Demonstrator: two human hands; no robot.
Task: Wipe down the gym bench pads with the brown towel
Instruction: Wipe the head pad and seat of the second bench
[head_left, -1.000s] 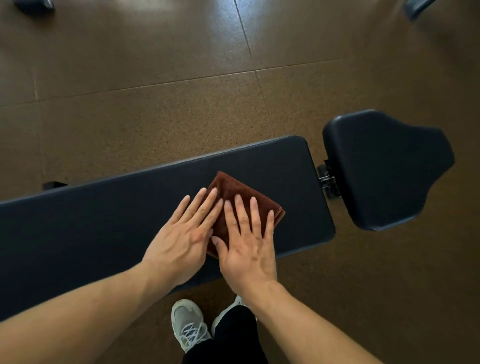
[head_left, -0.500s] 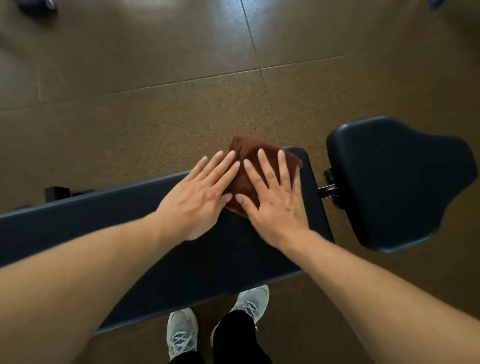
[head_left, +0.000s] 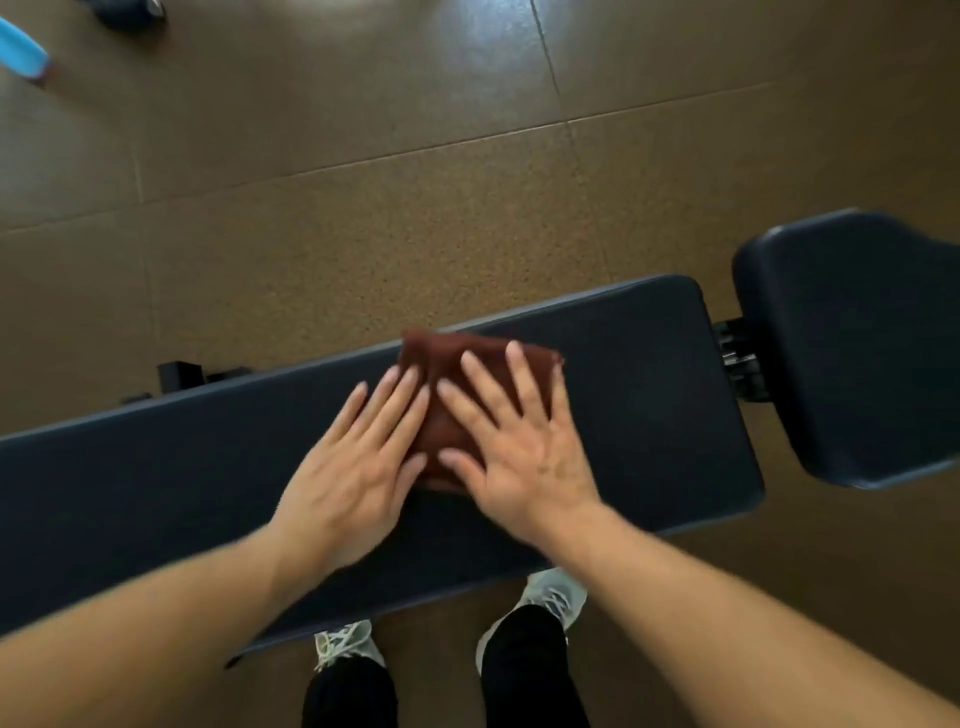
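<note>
Step in hand, by my reading: wiping the long pad (head_left: 623, 415), both palms flat on the towel (head_left: 470, 358).

To do it well: keep even downward pressure through both palms so the folded cloth slides as one piece and does not bunch. Run overlapping strokes across the pad's width, edge to edge. The far edge needs care, since the towel's top already sits at that edge and could slip off toward the floor (head_left: 363, 208). The seat pad (head_left: 857, 353), at 3 o'clock from the hands and apart across a metal joint, looks not yet reached (judgement only).

Left hand (head_left: 358, 467): fingers straight and together, flat; fingertips overlap the towel's left edge, palm on bare pad. Grips nothing.

Right hand (head_left: 524, 447): fingers spread, pressed flat on the towel. Grips nothing.

Towel lies at 12 o'clock from the right palm, 1 o'clock from the left, mostly under the right fingers. Frame is motion-blurred.
</note>
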